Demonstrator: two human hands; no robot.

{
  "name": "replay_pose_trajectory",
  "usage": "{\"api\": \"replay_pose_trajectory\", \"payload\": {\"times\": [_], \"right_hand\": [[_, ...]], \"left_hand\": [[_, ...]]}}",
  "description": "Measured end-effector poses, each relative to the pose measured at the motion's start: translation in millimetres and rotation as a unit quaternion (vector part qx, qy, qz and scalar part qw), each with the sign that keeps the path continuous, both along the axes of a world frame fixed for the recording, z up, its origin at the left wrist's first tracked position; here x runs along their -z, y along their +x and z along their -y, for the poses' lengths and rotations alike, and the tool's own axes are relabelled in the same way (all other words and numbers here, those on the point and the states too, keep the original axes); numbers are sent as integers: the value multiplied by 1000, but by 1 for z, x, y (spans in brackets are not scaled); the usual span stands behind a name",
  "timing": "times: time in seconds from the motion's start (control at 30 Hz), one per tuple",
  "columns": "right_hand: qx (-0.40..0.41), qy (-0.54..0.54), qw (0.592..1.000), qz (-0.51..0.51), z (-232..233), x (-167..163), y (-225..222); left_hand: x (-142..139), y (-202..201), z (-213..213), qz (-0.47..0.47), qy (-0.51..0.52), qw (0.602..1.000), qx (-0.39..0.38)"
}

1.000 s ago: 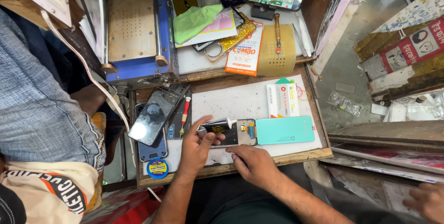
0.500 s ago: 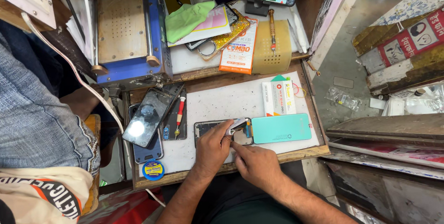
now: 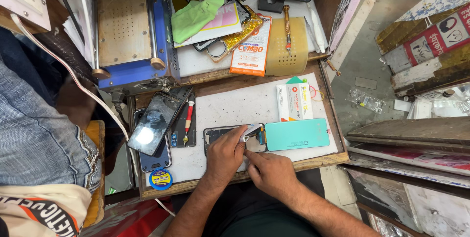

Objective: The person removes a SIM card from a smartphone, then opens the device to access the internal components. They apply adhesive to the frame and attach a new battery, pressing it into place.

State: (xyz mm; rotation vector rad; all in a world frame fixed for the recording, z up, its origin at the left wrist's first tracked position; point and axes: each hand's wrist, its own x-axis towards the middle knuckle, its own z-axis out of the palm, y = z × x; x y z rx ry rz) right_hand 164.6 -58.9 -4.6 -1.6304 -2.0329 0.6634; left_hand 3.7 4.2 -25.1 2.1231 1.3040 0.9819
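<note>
Head view, looking down on a small wooden bench (image 3: 313, 161) covered by a pale work mat (image 3: 235, 107). Both hands meet at the bench's front edge over an opened phone (image 3: 220, 133) that lies flat on the mat, its inner parts facing up. Left hand (image 3: 226, 153) rests on the phone with fingers curled and pinches a small silvery strip (image 3: 252, 130) lifted off the phone's right end. Right hand (image 3: 271, 173) lies just beside it at the front edge, fingers drawn together, index tip pressed near the phone's lower right corner; whether it grips anything cannot be told. Touching the phone's right end lies a teal phone back cover (image 3: 297, 134), with a white carton (image 3: 294, 102) behind it. Toward the left edge lie a red-handled screwdriver (image 3: 188, 119), a detached dark screen (image 3: 155, 125) and a round blue tin (image 3: 160, 178). On the rear shelf stand a blue machine (image 3: 129, 34) and a green cloth (image 3: 196, 15).
</note>
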Motion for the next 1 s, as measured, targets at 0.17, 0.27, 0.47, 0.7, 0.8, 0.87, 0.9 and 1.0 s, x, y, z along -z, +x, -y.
{"api": "replay_pose_trajectory", "payload": {"times": [0.17,0.27,0.47,0.7,0.8,0.87,0.9,1.0], "right_hand": [[-1,-11,1000,8,-1,-1,0],[-3,-2,1000,5,-2,-1,0],[-4,9,1000,3,-1,-4,0],[3,-17,1000,8,-2,-6,0],[3,10,1000,4,-2,-6,0],[5,21,1000,6,-2,-6,0],[6,27,1000,6,-2,-6,0],[12,27,1000,-3,-2,-5,0]], "left_hand": [[2,0,3,-5,1,1000,-17],[2,0,5,-8,16,1000,-21],[1,1,10,-13,44,999,-24],[2,-3,13,-22,43,998,-40],[3,-5,14,-24,41,998,-44],[4,-6,14,-28,43,997,-52],[4,-6,15,-31,44,997,-57],[5,-6,14,-36,41,996,-64]]}}
